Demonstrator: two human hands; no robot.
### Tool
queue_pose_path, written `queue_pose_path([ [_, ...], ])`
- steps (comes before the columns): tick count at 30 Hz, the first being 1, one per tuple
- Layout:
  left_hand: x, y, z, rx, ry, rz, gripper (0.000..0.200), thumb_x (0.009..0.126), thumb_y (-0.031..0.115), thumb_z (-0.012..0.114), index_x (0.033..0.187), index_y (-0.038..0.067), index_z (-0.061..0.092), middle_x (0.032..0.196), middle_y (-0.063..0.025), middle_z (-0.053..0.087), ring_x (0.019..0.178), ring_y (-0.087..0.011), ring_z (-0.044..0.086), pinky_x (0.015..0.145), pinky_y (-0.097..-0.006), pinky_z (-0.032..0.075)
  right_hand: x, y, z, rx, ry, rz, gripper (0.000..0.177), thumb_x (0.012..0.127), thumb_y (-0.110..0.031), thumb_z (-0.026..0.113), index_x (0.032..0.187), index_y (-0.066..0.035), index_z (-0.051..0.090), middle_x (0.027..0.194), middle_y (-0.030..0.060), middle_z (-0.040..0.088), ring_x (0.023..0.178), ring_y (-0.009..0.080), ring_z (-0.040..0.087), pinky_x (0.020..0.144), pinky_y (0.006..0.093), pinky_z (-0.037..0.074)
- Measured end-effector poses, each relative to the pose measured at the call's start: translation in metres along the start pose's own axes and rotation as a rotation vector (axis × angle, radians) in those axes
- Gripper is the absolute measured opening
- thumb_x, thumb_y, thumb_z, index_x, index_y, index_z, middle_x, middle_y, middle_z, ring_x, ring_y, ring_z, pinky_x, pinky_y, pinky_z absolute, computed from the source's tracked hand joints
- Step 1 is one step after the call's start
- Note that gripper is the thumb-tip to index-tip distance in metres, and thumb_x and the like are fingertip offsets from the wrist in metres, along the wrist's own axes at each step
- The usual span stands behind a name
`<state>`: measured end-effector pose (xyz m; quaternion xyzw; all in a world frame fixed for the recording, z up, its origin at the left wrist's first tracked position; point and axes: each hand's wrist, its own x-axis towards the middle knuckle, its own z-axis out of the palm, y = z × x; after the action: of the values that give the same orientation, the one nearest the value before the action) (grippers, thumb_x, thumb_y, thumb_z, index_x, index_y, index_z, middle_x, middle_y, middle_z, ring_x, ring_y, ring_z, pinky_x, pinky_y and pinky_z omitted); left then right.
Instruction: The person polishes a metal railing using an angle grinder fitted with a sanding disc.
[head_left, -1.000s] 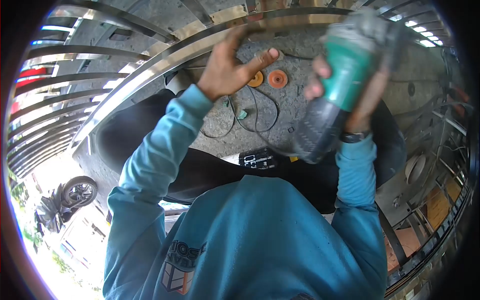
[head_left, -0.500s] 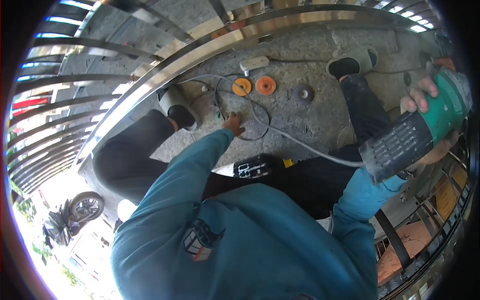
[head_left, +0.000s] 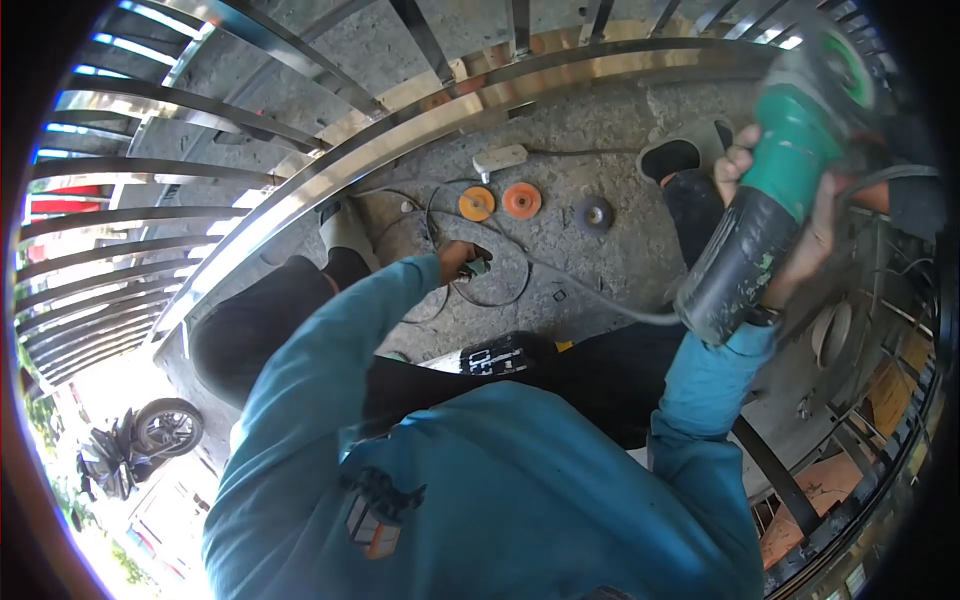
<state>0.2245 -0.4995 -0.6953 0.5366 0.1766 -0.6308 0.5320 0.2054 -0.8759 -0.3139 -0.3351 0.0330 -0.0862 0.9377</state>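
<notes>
My right hand (head_left: 808, 245) is wrapped round a green and black angle grinder (head_left: 775, 180), raised at the right with its disc end up and blurred. Its grey cable (head_left: 600, 298) runs left from the black end. Low over the concrete floor, my left hand (head_left: 460, 261) has curled fingers round a small greenish thing that is too small to make out. Just beyond that hand lie a yellow disc (head_left: 477, 203) and an orange disc (head_left: 522, 201), with a dark grey disc (head_left: 594, 214) farther right.
A white socket block (head_left: 500, 158) lies behind the discs. Metal bars (head_left: 420, 40) curve round the left and far side. A black and white bottle (head_left: 490, 355) lies by my legs. At the right edge a dark sleeve (head_left: 915, 205) shows, perhaps another person's. A motorcycle (head_left: 140, 440) stands outside.
The grinder in my right hand has moved up and left and turned more upright. My left hand has closed, with something greenish now showing in it. The dark sleeve has come into view.
</notes>
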Motion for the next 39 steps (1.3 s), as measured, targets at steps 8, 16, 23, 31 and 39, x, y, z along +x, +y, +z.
queue_pose_path([
  [8, -0.197, 0.136, 0.073, 0.364, -0.273, 0.303, 0.028, 0.077, 0.006, 0.057, 0.103, -0.002, 0.068, 0.088, -0.0108, 0.068, 0.076, -0.0201, 0.067, 0.072, -0.0318, 0.056, 0.011, 0.079, -0.002, 0.413, -0.175, 0.244, 0.062, 0.093, -0.035, 0.068, 0.130, 0.008, 0.043, 0.109, 0.0194, 0.060, 0.098, 0.0278, 0.062, 0.090, 0.0417, 0.052],
  [16, -0.262, 0.136, 0.130, 1.060, 0.000, 1.262, 0.082, 0.083, 0.052, 0.076, 0.145, 0.007, 0.047, 0.085, -0.0140, 0.070, 0.063, -0.0291, 0.070, 0.060, -0.0409, 0.058, -0.009, 0.148, -0.017, 0.247, 0.121, 0.464, 0.052, 0.091, -0.021, 0.069, 0.129, 0.006, 0.046, 0.114, 0.0152, 0.061, 0.101, 0.0249, 0.065, 0.088, 0.0379, 0.060],
  [23, -0.224, 0.118, 0.101, 1.368, 0.201, 1.224, 0.080, 0.091, 0.063, 0.061, 0.154, 0.019, 0.037, 0.091, -0.0162, 0.072, 0.067, -0.0369, 0.071, 0.061, -0.0476, 0.059, 0.001, 0.199, -0.021, 0.035, 0.318, 0.626, 0.033, 0.090, -0.024, 0.069, 0.109, -0.001, 0.056, 0.093, 0.0141, 0.065, 0.082, 0.0259, 0.068, 0.075, 0.0373, 0.059],
  [31, -0.217, 0.115, 0.093, 1.164, 0.081, 1.004, 0.072, 0.087, 0.056, 0.071, 0.140, 0.014, 0.048, 0.092, -0.0217, 0.073, 0.084, -0.0426, 0.072, 0.074, -0.0517, 0.059, -0.007, 0.231, -0.049, -0.068, 0.501, 0.667, 0.022, 0.090, -0.017, 0.066, 0.102, 0.000, 0.059, 0.089, 0.0132, 0.067, 0.076, 0.0232, 0.069, 0.072, 0.0346, 0.059],
  [39, -0.206, 0.098, 0.087, 1.150, 0.077, 0.883, 0.079, 0.078, 0.053, 0.082, 0.134, 0.008, 0.049, 0.088, -0.0222, 0.072, 0.086, -0.0431, 0.072, 0.078, -0.0513, 0.057, -0.018, 0.251, -0.057, -0.161, 0.568, 0.606, 0.024, 0.083, -0.005, 0.071, 0.104, 0.002, 0.062, 0.090, 0.0117, 0.067, 0.076, 0.0231, 0.069, 0.069, 0.0372, 0.061],
])
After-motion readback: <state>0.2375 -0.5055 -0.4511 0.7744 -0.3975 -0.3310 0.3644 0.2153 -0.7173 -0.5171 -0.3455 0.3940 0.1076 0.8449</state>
